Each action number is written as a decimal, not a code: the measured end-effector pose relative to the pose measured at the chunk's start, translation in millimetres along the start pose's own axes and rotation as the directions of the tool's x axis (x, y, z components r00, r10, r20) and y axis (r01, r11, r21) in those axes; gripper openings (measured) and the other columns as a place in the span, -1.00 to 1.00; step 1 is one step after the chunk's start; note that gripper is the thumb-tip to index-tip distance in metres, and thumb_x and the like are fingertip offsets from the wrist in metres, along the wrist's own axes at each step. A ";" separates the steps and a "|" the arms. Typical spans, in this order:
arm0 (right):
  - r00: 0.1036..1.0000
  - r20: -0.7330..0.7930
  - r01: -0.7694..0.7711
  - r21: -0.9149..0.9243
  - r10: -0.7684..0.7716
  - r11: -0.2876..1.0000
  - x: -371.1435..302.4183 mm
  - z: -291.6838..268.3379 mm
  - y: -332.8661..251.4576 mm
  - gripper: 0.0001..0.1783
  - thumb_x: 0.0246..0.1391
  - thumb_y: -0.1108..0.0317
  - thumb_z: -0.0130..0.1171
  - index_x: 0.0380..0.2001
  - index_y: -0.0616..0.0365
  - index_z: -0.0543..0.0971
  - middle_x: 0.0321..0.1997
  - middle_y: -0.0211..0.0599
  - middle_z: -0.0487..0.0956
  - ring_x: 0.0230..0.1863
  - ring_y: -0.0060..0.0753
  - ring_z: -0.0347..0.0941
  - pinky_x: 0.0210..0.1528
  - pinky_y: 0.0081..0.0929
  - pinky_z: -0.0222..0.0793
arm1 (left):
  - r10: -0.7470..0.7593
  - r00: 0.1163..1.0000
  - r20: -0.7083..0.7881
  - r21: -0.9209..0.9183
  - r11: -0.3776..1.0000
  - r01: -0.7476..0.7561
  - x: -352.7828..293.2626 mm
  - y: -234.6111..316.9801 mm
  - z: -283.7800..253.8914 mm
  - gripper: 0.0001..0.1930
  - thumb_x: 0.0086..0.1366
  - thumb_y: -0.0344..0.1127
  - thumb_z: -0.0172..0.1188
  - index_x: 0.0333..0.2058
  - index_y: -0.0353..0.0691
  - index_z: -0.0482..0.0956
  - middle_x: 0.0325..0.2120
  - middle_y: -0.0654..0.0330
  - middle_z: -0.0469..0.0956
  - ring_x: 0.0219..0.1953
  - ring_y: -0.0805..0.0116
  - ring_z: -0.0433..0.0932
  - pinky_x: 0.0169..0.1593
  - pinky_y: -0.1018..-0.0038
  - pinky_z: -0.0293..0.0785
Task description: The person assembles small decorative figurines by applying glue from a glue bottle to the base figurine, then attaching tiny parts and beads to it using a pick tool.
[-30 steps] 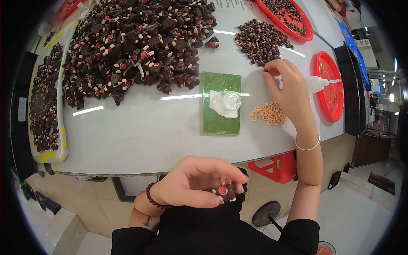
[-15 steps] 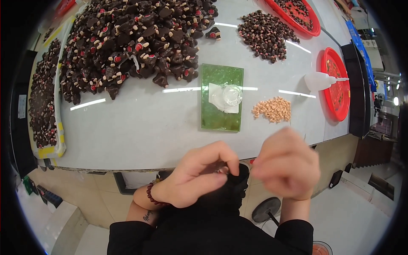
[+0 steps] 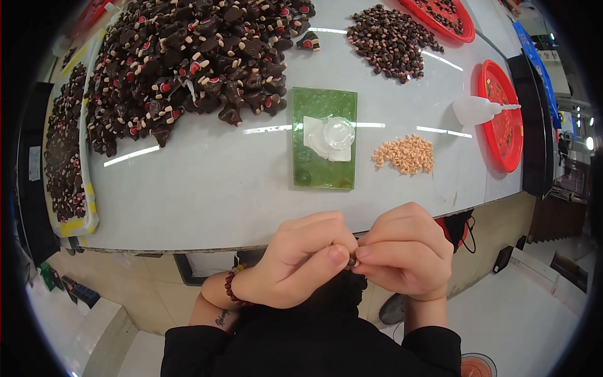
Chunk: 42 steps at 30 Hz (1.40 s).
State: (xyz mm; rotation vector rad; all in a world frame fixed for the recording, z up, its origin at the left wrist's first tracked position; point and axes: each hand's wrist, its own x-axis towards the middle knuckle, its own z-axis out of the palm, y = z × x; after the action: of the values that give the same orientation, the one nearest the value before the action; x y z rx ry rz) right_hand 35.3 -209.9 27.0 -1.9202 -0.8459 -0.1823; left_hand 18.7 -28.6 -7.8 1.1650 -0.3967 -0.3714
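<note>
The left hand [image 3: 308,261] and right hand [image 3: 408,251] together pinched a small dark piece [image 3: 352,261] before the glossy white table [image 3: 207,195], red tray [image 3: 504,141] rightward, beige floor tiles [image 3: 143,270] below.

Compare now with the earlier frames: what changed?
The right hand came back toward the body from the edge of the pile of small dark pieces and now meets the left hand at the dark piece that the left still holds. Whether it took anything is hidden. The pile, beige pieces, green slab and white bottle stayed put.
</note>
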 end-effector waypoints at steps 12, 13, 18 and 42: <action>0.999 -0.026 -0.039 -0.203 0.034 0.978 16.6 0.0 -1.4 -0.75 -0.38 0.66 0.25 -0.47 0.25 0.55 -0.47 -0.29 0.53 -0.50 -0.39 0.43 -0.47 -0.58 0.36 | 0.146 0.985 -0.090 0.246 0.962 -0.120 -9.5 0.2 -7.3 -0.86 0.26 -0.39 -0.01 -0.30 -0.35 0.45 -0.51 0.17 0.36 -0.53 0.41 0.32 -0.41 0.57 0.28; 0.994 -0.066 -0.096 -0.198 0.084 0.976 21.6 -3.1 3.5 -0.78 -0.35 0.67 0.22 -0.49 0.25 0.54 -0.48 -0.31 0.53 -0.51 -0.44 0.41 -0.47 -0.61 0.33 | 0.043 0.993 -0.106 0.070 0.997 -0.036 -11.1 4.2 -8.2 -0.84 0.26 -0.39 -0.02 -0.26 -0.36 0.44 -0.47 0.15 0.39 -0.50 0.42 0.35 -0.37 0.59 0.30; 0.943 -0.186 -0.288 -0.048 0.275 0.956 31.6 5.6 41.4 -0.88 -0.24 0.65 0.17 -0.53 0.25 0.51 -0.53 -0.37 0.50 -0.54 -0.59 0.33 -0.47 -0.67 0.26 | -0.078 0.984 -0.162 -0.207 0.977 0.044 -11.6 10.8 -4.6 -0.61 0.32 -0.07 -0.06 -0.27 -0.38 0.46 -0.47 0.12 0.45 -0.62 0.61 0.27 -0.51 0.70 0.22; 0.990 -0.142 -0.076 -0.391 0.021 0.917 38.4 14.6 37.5 -0.84 -0.31 0.62 0.22 -0.55 0.18 0.52 -0.55 -0.36 0.45 -0.54 -0.40 0.36 -0.53 -0.52 0.22 | -0.105 0.941 -0.323 -0.389 0.921 -0.031 -17.9 4.7 -10.9 -0.54 -0.03 -0.33 0.40 -0.19 -0.47 0.46 -0.52 0.22 0.48 -0.45 0.45 0.55 -0.35 0.58 0.53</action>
State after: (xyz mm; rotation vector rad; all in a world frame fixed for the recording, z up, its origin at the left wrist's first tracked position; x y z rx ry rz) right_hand 84.2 -189.4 10.1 -2.2741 -0.7060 -0.4802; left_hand 8.7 -9.6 -9.0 0.8224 0.0071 -0.2598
